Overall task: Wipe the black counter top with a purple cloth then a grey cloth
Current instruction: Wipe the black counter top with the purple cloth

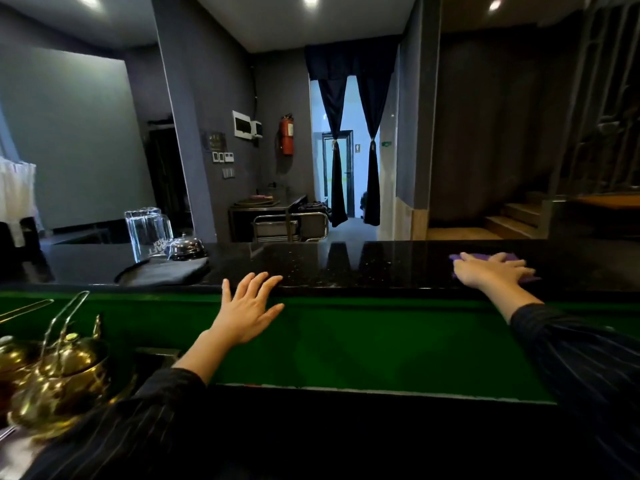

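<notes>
Logging purple pass: purple cloth (514, 257) at right end of black counter top (346, 268) under flat right hand (491, 271), fingers slightly spread; left hand (247, 306) splayed on near edge; next, I judge, sweep leftward.

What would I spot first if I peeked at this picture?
Probably the right hand pressing a purple cloth flat on the shiny black counter top, far right. Next, the left hand spread open at the counter's near edge in the middle, and the gleaming brass kettle at the bottom left.
</notes>
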Tool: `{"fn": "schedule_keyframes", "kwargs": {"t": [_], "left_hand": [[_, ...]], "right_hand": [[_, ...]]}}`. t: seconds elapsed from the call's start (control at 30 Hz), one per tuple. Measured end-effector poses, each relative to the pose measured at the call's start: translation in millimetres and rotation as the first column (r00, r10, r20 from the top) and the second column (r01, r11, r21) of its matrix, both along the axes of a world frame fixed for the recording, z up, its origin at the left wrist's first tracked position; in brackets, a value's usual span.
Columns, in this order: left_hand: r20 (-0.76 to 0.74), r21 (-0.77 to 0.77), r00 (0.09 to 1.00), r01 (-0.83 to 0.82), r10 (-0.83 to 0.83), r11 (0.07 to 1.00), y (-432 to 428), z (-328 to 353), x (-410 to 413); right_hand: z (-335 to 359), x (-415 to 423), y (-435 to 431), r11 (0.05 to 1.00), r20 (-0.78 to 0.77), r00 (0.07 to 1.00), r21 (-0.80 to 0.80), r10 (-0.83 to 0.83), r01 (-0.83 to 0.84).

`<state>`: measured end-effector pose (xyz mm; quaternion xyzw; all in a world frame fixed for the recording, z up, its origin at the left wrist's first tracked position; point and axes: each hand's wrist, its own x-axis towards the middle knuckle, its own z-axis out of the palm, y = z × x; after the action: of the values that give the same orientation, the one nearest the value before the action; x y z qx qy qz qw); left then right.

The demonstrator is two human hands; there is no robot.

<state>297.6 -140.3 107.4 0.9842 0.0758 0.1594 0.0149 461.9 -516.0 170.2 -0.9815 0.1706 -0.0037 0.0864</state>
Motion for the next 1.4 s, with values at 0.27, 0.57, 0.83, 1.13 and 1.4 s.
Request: {"fn": "schedule_keyframes", "kwargs": {"t": [0.27,0.57,0.83,1.13,1.4], "left_hand": [[-0.038,0.089,0.994,0.103,-0.1,0.991,14.4,1.3,-8.0],[-0.012,0.126,0.975,0.222,-0.222,0.967,47.0,8.9,-13.5],[0.262,0.22,0.946,0.135,-0.192,0.966,108.0,-22.9,-21.9],[0.576,0.15,0.797,0.115,-0.181,0.982,103.2,-54.8,22.2],[0.555,0.18,0.806,0.126,-0.206,0.976,108.1,-56.0,25.2]], "right_hand": [[-0.9,-40.2,183.4,0.999,-0.014,1.0,-0.026,-0.02,0.02],[-1.6,-76.3,290.7,0.641,-0.045,0.64,0.057,0.767,-0.765],[-3.7,-13.7,182.4,0.821,-0.042,0.821,0.074,0.569,-0.566],[-5.2,61.4,213.4,0.932,-0.077,0.929,0.024,0.362,-0.362],[-24.2,121.2,369.5,0.786,-0.142,0.777,0.014,0.614,-0.618]]}}
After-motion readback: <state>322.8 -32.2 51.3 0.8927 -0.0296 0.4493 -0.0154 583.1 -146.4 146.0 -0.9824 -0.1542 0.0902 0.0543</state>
